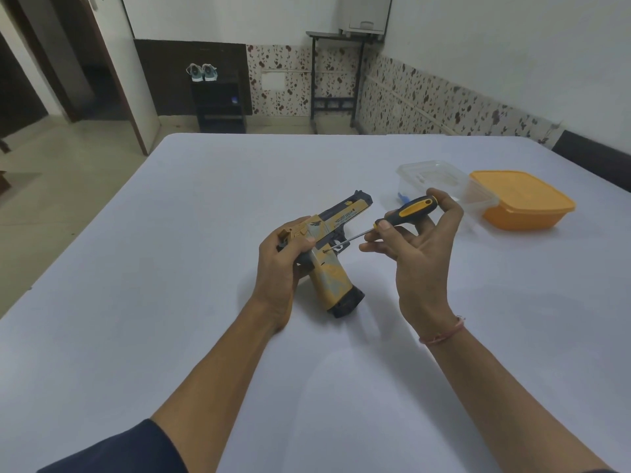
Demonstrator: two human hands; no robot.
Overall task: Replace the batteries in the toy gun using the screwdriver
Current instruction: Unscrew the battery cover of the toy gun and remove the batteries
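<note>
A yellow and black toy gun [336,278] lies on its side near the middle of the white table [205,199], barrel pointing away, grip toward me. My left hand [283,264] grips its rear end and holds it down. My right hand [420,247] holds a screwdriver [406,213] with a black and yellow handle by the fingertips. Its metal shaft slants down to the left, and the tip rests on a spot at the top of the grip, near the trigger. No batteries are visible.
A clear plastic container [433,179] with small items inside stands at the right back of the table, an orange lidded container [522,199] beside it. Beyond the table are a dark shelf with shoes [202,72] and a stand against the wall.
</note>
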